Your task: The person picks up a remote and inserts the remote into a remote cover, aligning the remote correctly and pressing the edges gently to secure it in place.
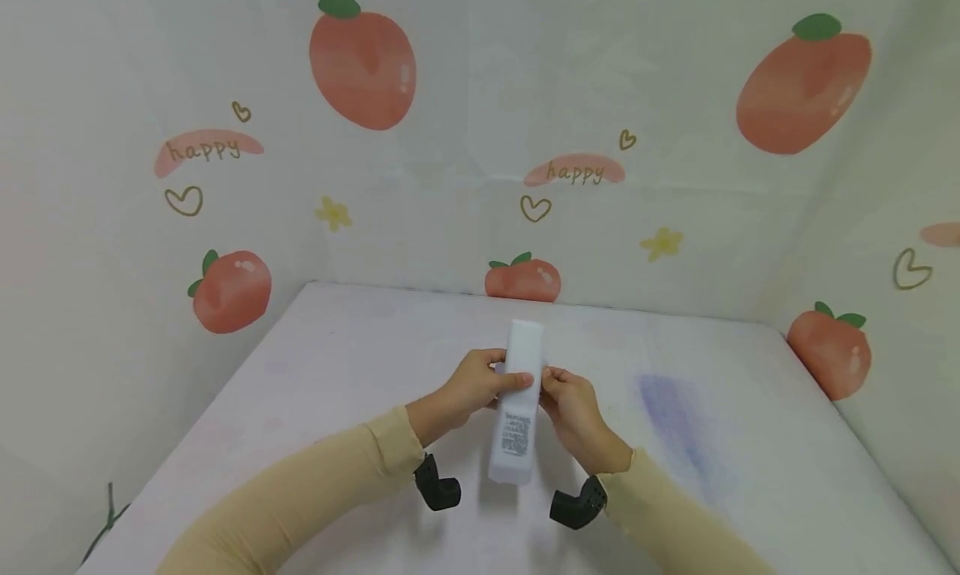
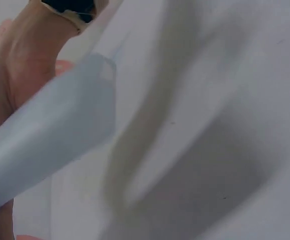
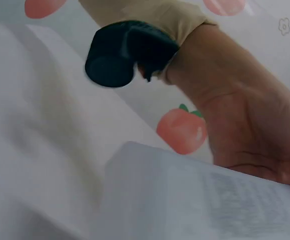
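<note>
A long white rectangular box (image 1: 517, 402) with a smooth face is held above the white tabletop (image 1: 375, 342), its long axis running roughly from 12 to 6 o'clock in the head view. Taking the box as the dial's centre, the bare left hand (image 1: 476, 385) is between 9 and 10 o'clock, its fingers grasping the box with the thumb across the front face. The bare right hand (image 1: 576, 407) is at 3 o'clock, fingers bent at the box's edge; whether they pinch it, I cannot tell. A block of small grey print (image 1: 515, 433) sits towards the box's 6 o'clock end. The 2 beige cloth sleeves (image 1: 315, 483) each have a black curved device (image 1: 437, 482) at the cuff, 1 between 7 and 8 o'clock, 1 at 5 o'clock. At 3 o'clock, well apart, a bluish-purple smudge (image 1: 678, 425) marks the tabletop.
</note>
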Demonstrator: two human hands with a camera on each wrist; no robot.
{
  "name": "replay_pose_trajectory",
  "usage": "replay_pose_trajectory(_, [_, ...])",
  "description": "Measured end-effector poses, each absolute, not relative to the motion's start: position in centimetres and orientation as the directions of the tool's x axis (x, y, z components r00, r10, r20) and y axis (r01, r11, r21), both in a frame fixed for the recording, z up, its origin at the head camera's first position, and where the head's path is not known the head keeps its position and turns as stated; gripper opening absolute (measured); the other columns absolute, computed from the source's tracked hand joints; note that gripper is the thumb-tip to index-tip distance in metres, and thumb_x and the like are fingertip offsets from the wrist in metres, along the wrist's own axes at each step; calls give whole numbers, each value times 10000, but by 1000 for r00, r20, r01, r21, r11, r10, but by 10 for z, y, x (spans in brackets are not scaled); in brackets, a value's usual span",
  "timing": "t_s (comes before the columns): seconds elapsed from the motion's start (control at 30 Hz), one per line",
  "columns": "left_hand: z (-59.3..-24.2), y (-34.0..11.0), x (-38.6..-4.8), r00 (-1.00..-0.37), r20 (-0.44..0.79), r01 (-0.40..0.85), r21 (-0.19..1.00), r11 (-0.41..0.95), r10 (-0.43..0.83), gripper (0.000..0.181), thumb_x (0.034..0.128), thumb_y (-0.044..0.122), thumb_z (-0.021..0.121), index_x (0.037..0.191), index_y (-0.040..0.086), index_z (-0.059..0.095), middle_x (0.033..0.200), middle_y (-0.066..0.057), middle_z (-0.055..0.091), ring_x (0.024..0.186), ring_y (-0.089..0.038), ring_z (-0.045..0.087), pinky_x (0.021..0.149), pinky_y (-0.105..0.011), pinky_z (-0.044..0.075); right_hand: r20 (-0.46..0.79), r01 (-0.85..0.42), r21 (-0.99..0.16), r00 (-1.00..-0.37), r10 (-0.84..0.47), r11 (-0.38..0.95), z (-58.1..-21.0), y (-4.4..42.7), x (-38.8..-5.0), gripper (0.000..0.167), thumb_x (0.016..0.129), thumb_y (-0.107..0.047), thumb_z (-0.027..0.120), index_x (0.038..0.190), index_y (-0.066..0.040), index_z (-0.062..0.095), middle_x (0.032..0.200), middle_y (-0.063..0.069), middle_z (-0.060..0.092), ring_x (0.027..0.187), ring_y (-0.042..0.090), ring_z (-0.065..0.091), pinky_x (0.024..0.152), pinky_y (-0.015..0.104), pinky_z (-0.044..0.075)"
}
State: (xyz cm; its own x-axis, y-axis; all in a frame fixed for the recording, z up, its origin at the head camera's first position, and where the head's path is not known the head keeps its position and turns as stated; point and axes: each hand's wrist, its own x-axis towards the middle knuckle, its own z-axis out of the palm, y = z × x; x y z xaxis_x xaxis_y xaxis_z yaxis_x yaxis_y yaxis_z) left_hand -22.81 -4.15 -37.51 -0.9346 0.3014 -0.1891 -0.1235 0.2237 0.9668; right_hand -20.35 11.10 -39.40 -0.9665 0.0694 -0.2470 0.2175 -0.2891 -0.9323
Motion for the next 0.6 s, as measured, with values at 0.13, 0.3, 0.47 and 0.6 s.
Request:
replay_pose_trajectory(0.13, [-379,-39,-226,-926,-228,-165,962,219,301,488,846,227,759,1240,-14,599,996,-119,695,797,-173,667,705,-344,578,-256,230,-928,-965,52,-294,-395,115,-208,182,1000,2,439,1047,124,567,926,46,539,803,103,510,718,180,479])
replay_pose_trajectory(0.3, [-384,-38,-224,-920,-258,-200,957,212,296,506,851,234,756,1261,-10,588,997,-118,696,808,-180,672,718,-354,579,-252,233,-929,-967,30,-289,-398,117,-207,217,1002,18,412,1070,149,572,998,86,539,834,117,506,731,187,480])
replay_pose_trajectory(0.47, [-387,-36,-224,-935,-214,-167,969,179,285,511,851,217,757,1271,-11,577,1036,-139,668,828,-190,658,739,-380,584,-238,233,-927,-971,-17,-293,-402,117,-201,204,1037,-67,388,1111,95,489,1006,55,540,875,113,517,777,195,468])
replay_pose_trajectory(0.6, [-388,-35,-226,-952,-151,-101,976,191,267,500,828,217,779,1243,8,595,1042,-139,669,834,-190,655,729,-386,588,-186,200,-942,-980,-77,-270,-397,120,-198,247,1064,-292,332,1207,-91,333,995,22,513,866,124,519,789,256,438])
